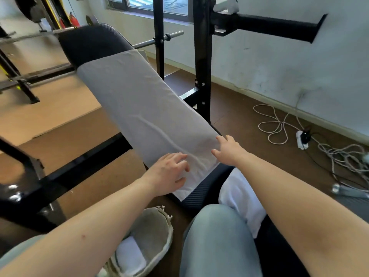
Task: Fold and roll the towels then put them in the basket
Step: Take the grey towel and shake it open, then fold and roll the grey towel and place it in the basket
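Towel on surface: grey towel (pixel 139 104) lies folded lengthwise into a long strip along the black padded surface (pixel 89 43); far end stops short of the headrest end, near end reaches the gap before the seat pad. Light creases run along its near third.
Left hand: left hand (pixel 169 172) rests palm down on the near left corner of the grey towel, fingers spread and loose, gripping nothing.
Right hand: right hand (pixel 227 148) lies at the near right edge of the same towel, fingers extended and apart, fingertips touching the cloth; no pinch or grasp visible.
Second towel: white towel (pixel 241 198) sits bunched on the seat pad just beside the person's right thigh, under the right forearm.
Basket: woven basket (pixel 157 224) stands on the floor at lower centre, between the person's legs, frayed rim visible.
Basket contents: one rolled white towel (pixel 129 256) lies inside it at the near side.
Person: seated astride the surface, blue-jeaned knee (pixel 215 236) in the foreground.
Surroundings: black rack upright (pixel 202 56) stands right of the surface; barbell bar (pixel 159 40) crosses behind it; white cables (pixel 277 124) and a power strip (pixel 301 139) lie on the brown floor near the wall.
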Motion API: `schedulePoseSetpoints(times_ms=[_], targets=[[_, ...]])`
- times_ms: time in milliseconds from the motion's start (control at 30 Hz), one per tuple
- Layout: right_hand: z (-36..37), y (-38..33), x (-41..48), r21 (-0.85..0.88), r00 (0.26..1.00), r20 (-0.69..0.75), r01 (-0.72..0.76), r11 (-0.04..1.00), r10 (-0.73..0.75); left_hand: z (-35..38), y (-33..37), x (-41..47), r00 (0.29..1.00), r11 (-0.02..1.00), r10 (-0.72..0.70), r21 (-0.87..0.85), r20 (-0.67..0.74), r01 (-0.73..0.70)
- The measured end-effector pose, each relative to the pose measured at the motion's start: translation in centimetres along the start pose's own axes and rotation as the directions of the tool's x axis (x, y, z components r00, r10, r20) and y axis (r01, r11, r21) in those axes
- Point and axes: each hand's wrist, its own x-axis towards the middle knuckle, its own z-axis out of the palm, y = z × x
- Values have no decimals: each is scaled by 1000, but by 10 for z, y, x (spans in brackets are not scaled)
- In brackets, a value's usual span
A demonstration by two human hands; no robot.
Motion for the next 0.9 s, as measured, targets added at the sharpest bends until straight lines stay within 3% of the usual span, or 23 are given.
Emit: schedulePoseSetpoints(times_ms=[200,333,467,567,667,733,800,900], targets=[[22,17,8,67,998,19,-69,995,68,21,-13,-20,980,957,162,222,118,-185],[29,29,6,138,992,-82,-87,987,99,25,-17,-31,973,941,196,256,119,-220],[26,33,6,159,982,-158,-74,985,99,20,-14,-34,952,906,217,317,218,-279],[18,30,5,254,975,-192,-62,965,113,25,-11,-37,952,895,271,326,143,-304],[6,23,0,374,965,-215,-59,926,148,26,-8,-37,968,961,248,134,-25,-243],[-3,19,-3,409,957,-249,-37,912,151,18,-5,-34,985,988,116,-89,-127,-128],[-13,13,-5,425,945,-295,-1,905,139,3,-2,-30,980,940,-97,-341,-172,33],[-28,-1,-2,430,919,-385,97,898,85,-23,-2,-20,904,771,-390,-599,-176,216]])
